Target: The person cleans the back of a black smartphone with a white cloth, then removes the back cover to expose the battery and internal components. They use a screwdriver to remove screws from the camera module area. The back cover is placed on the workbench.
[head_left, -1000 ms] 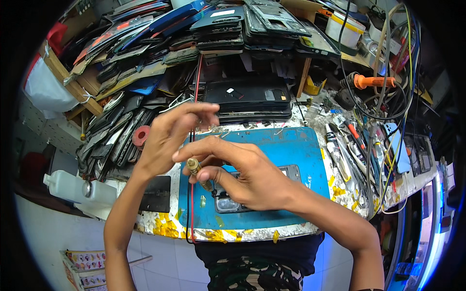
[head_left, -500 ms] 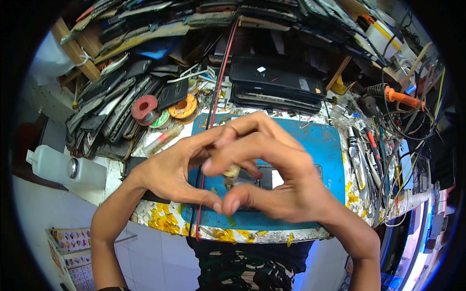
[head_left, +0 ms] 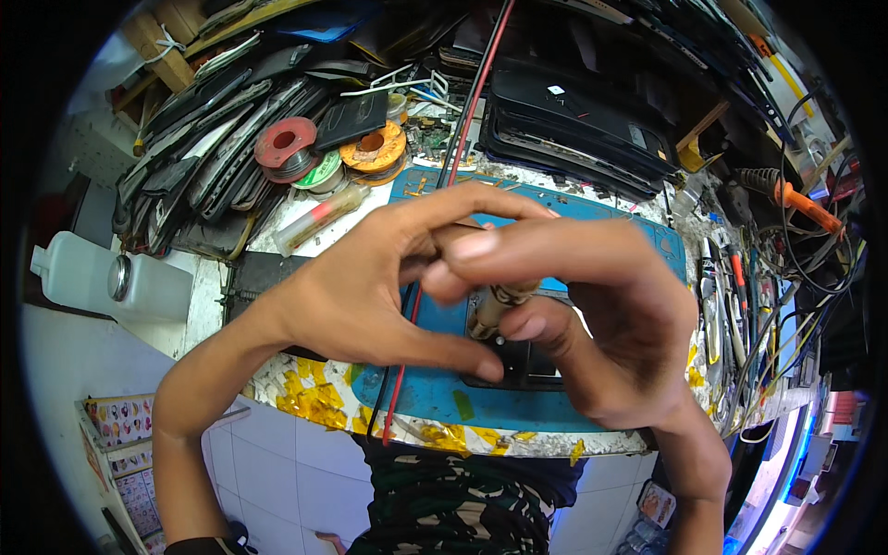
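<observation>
In front of me, both hands are raised above a blue work mat (head_left: 435, 388). My right hand (head_left: 629, 324) is curled, its thumb pressed to a small pale cylinder with brown marks, like a little bottle or tube (head_left: 490, 310); the fingers hide part of it. My left hand (head_left: 361, 287) forms a C around the near side, thumb stretched out below the cylinder and fingers curving behind my right fingertips. I see nothing in its grasp. Under the hands, a dark flat device (head_left: 527, 365) lies on the mat, mostly covered.
A red and a black cable (head_left: 396, 393) cross the mat. Solder spools (head_left: 373, 148) and a capped tube (head_left: 319, 222) lie to the left, a stack of black laptop parts (head_left: 583, 111) behind. Tools (head_left: 731, 287) and an orange-handled soldering iron (head_left: 807, 205) are at right; a white jug (head_left: 120, 282) at left.
The hands have drawn apart a little, and my right hand has risen toward me and to the right with the cylinder. My view has shifted, so the bench sits differently.
</observation>
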Demonstrator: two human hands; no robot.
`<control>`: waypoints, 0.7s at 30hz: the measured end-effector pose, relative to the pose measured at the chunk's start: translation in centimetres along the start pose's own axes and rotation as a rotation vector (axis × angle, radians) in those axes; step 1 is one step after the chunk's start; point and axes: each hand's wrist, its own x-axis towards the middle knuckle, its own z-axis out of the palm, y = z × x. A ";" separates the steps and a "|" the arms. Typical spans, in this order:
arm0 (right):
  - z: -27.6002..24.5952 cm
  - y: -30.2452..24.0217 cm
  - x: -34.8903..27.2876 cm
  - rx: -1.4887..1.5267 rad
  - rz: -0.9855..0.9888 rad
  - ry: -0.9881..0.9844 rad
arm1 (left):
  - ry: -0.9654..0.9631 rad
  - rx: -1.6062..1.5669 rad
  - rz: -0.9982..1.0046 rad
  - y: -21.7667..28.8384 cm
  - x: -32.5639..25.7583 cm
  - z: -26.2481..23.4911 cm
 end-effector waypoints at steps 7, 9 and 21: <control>-0.5 0.3 -0.5 -0.143 -0.048 -0.019 | -0.053 0.122 -0.046 0.3 -0.3 -1.0; -0.7 0.4 -0.8 -0.070 0.008 -0.027 | -0.075 0.250 -0.151 0.5 -0.4 -1.2; -1.4 0.5 -0.9 -0.184 -0.004 -0.006 | -0.191 0.547 -0.131 0.4 0.1 -1.8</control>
